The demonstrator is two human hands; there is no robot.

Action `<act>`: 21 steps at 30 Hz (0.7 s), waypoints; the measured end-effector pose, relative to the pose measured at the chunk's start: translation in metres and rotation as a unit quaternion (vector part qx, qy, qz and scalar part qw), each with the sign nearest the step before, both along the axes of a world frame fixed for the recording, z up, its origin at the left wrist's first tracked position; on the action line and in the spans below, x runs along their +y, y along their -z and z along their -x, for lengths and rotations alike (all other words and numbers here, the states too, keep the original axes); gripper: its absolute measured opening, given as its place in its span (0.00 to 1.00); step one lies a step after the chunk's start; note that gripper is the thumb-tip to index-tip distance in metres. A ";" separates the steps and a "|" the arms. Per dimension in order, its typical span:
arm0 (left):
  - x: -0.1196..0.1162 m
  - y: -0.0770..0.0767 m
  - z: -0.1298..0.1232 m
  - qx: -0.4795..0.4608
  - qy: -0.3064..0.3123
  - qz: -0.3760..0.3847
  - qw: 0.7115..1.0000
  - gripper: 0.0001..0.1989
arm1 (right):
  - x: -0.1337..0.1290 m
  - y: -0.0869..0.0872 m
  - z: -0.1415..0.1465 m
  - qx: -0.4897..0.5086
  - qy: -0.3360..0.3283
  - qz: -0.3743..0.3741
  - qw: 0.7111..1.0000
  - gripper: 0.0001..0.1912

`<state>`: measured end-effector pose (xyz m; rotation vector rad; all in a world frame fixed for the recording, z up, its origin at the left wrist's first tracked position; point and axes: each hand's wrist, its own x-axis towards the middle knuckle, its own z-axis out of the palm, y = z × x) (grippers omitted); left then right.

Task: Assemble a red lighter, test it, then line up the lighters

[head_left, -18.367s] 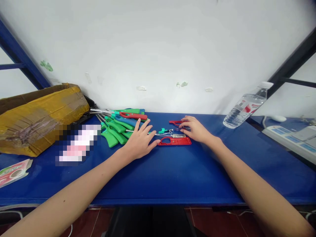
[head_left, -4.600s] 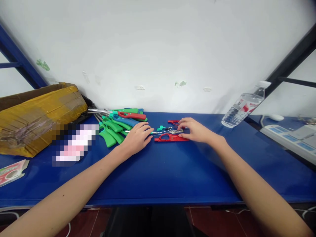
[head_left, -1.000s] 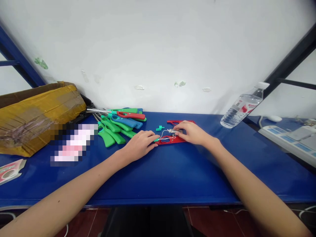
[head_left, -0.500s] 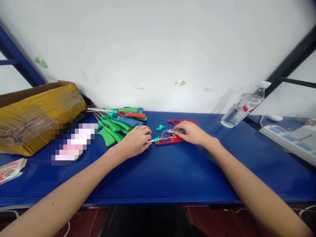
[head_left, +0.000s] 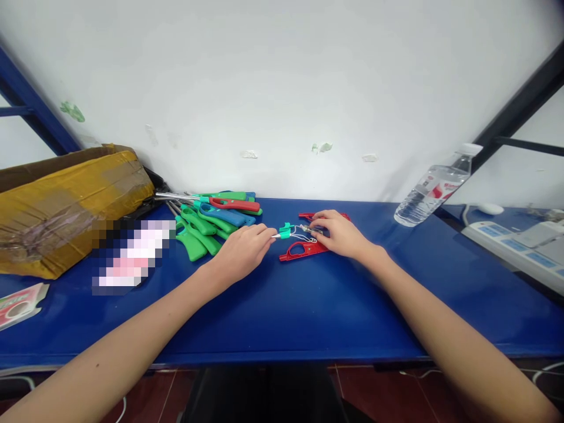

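My left hand (head_left: 244, 249) pinches the metal tube (head_left: 275, 236) of a taken-apart gas lighter, with a green collar (head_left: 285, 234) at the tube's end. A small green plastic piece (head_left: 287, 225) shows just behind the collar. White wires (head_left: 300, 237) run from the collar toward my right hand (head_left: 337, 235), whose fingers are closed on the lighter's inner mechanism (head_left: 312, 228), a slim part with metal on it. One red handle half (head_left: 307, 250) lies below the wires. The other red half (head_left: 309, 216) lies behind my right hand, partly hidden by it.
Several assembled lighters (head_left: 220, 217) in green, blue and red are piled left of my hands. Beyond stand a taped cardboard box (head_left: 79, 205) and a blurred item (head_left: 134, 258). At right are a water bottle (head_left: 434, 191) and a power strip (head_left: 524, 249).
My left hand has raised the tube and collar off the near red half and shifted them slightly back, beside the small green piece. My right hand keeps its grip, nearly in place.
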<state>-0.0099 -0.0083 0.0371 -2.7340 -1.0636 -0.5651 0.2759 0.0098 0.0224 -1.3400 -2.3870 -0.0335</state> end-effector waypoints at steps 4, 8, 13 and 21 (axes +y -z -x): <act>0.006 0.006 0.000 0.018 -0.009 -0.032 0.999 0.13 | 0.000 0.002 0.002 0.000 0.018 -0.001 1.000 0.11; 0.015 0.013 0.001 0.038 -0.024 -0.042 0.998 0.12 | -0.001 0.001 0.003 -0.008 0.010 0.015 1.000 0.13; 0.019 0.021 0.002 0.045 -0.017 -0.025 0.999 0.12 | 0.000 0.002 0.002 -0.011 0.004 0.023 1.000 0.14; 0.017 0.023 0.000 0.043 -0.028 0.011 0.999 0.13 | -0.014 -0.021 0.006 0.025 -0.074 0.080 0.994 0.14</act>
